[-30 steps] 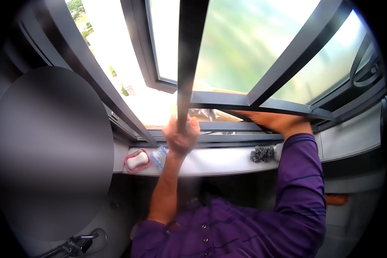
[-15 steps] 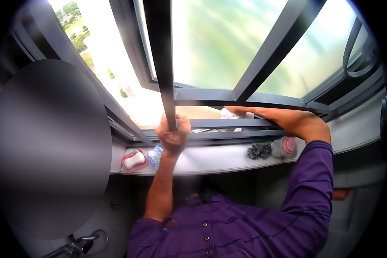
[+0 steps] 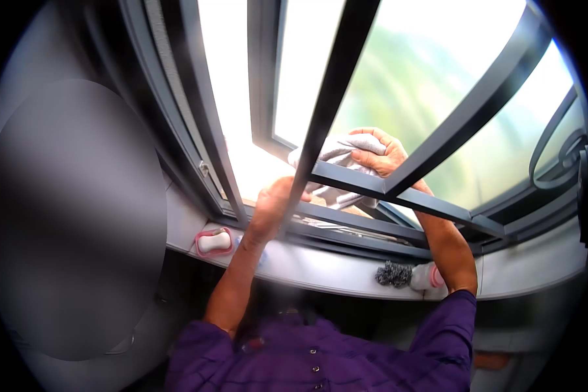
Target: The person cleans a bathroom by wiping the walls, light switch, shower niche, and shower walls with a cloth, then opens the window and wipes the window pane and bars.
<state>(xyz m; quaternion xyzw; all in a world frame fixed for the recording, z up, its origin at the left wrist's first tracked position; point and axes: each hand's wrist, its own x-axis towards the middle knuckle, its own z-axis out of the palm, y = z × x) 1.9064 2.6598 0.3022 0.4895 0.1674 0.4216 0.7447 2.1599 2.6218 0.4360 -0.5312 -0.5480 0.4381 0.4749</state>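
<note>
My left hand (image 3: pixel 276 201) is closed round a dark upright bar (image 3: pixel 333 91) of the window grille, low down near the sill. On the far side of the grille, my right hand (image 3: pixel 382 153) grips a white and grey cloth (image 3: pixel 340 153), with the thumb on top of it. The cloth hangs in loose folds behind the lower crossbar (image 3: pixel 353 181). Behind it stands the frosted pane (image 3: pixel 424 98) of the opened window. My right forearm passes behind the grille's lower bars.
On the white sill (image 3: pixel 313 269) are a pink dish (image 3: pixel 205 250) with white soap (image 3: pixel 214 243), a blue-white scrubber partly behind my left arm, a dark wire scourer (image 3: pixel 393 274) and a clear jar with a pink lid (image 3: pixel 434 276). A large grey oval (image 3: pixel 78 222) covers the left.
My right hand has come up from low behind the bars with the cloth, now in front of the pane. My left hand stays on the bar. The view has shifted.
</note>
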